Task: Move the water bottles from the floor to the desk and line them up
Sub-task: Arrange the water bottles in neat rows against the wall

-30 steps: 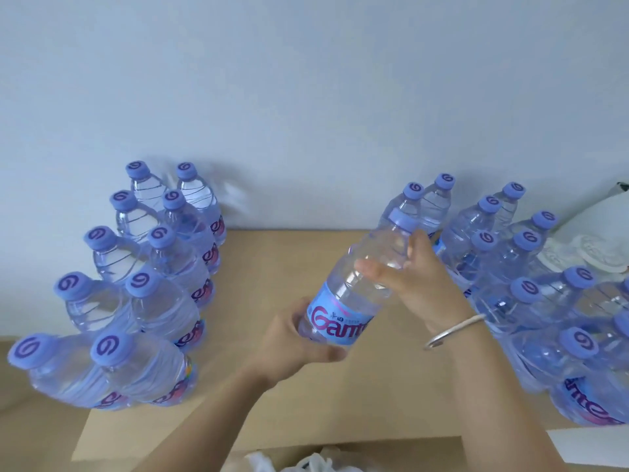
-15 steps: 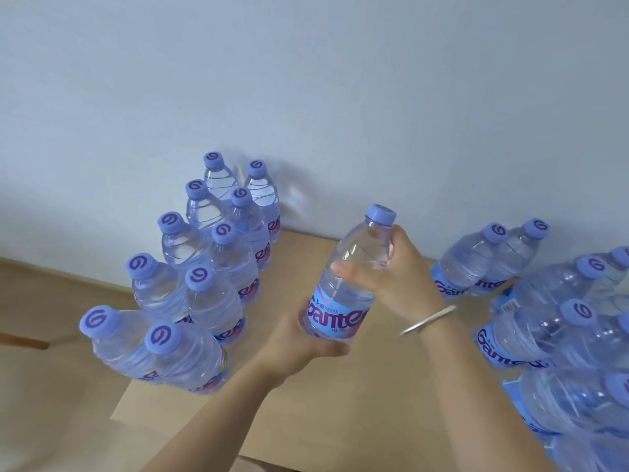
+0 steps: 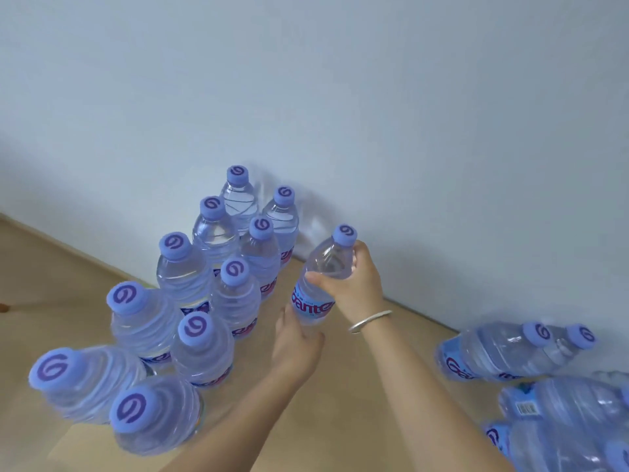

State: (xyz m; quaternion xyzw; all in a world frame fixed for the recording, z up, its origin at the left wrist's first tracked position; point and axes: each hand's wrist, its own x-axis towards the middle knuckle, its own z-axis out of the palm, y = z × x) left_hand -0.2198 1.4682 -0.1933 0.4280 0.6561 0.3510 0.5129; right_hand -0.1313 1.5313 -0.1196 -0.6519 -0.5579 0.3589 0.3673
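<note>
A pale blue-grey wall (image 3: pixel 340 97) fills the upper part of the view, meeting a light wooden tabletop (image 3: pixel 340 386) that runs along its foot. On the left of the tabletop stands a double row of ten clear plastic water bottles with lilac caps (image 3: pixel 190 321), upright and packed side by side, the far end of the row reaching the wall. At the right edge a second cluster of the same clear bottles (image 3: pixel 503 356) is only partly in view; whether they stand or lie cannot be told through the wide-angle lens. Between the two groups, just beside the far end of the double row, a single clear water bottle with a blue label and lilac cap (image 3: pixel 320 287) is held tilted, its cap leaning toward the wall. The right hand (image 3: pixel 354 284) has its grip closed round the bottle's shoulder, thumb across the front and fingers wrapped behind the neck. The left hand (image 3: pixel 296 349) cups the bottle's base from below, fingers curled under it. A thin silver bangle (image 3: pixel 371 321) circles the right wrist.
</note>
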